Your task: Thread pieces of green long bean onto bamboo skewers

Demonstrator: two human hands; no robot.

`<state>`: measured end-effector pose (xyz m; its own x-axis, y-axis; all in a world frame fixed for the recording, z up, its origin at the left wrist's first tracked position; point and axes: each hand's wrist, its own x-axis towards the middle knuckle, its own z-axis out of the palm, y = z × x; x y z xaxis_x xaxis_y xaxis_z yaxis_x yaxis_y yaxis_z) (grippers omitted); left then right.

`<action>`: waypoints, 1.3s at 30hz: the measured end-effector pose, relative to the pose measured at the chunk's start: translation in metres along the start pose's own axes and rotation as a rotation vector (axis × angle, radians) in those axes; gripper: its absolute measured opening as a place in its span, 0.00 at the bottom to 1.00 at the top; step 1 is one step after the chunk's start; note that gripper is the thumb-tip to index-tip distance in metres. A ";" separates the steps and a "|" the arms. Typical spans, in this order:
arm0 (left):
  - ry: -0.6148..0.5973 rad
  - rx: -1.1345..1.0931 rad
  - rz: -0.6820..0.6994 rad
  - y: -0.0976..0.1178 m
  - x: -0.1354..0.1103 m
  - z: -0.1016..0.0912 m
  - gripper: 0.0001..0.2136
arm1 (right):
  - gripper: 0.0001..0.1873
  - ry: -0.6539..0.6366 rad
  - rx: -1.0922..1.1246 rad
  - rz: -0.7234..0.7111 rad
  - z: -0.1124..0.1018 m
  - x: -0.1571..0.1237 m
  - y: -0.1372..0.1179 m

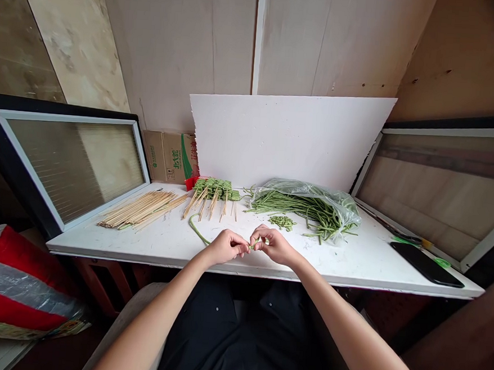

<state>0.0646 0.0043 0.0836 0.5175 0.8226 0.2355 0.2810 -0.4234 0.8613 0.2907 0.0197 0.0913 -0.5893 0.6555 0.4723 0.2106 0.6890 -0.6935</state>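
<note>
Illumination: soft, diffuse light, its source out of view. Brightest surfaces were the upright white board (pixel 288 137) and the white tabletop (pixel 326 266). Shadows: faint and soft-edged on the tabletop; deep beneath it, where the black trousers (pixel 241 325) lost most detail. Glare: small glints marked the clear plastic bag (pixel 310 188); a pale patch, reflected or seen through, lay on the left framed panel (pixel 77 162). Dim zones: the brown right wall (pixel 458 70) was duller, the upper right corner black. Distortion: wide-angle; forearms (pixel 154 308) stretched toward the lower edge. Focus: left hand (pixel 228 247) and right hand (pixel 274 246) were reasonably crisp.
</note>
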 end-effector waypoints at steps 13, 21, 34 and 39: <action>0.032 0.082 -0.057 -0.015 -0.009 -0.044 0.17 | 0.17 0.314 -0.341 0.319 -0.077 -0.022 0.065; 0.002 0.139 -0.088 -0.027 -0.003 -0.025 0.16 | 0.11 0.414 -0.446 0.332 -0.025 -0.019 0.086; 0.157 0.158 -0.001 -0.027 -0.002 -0.025 0.15 | 0.22 0.308 -0.549 0.287 -0.018 -0.021 0.083; 0.228 -0.060 -0.013 -0.021 0.000 -0.022 0.23 | 0.17 0.169 -0.353 0.166 -0.014 -0.012 0.031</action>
<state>0.0410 0.0213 0.0751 0.3167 0.8952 0.3137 0.2343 -0.3943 0.8886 0.3150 0.0378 0.0722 -0.3949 0.7875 0.4731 0.5632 0.6144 -0.5526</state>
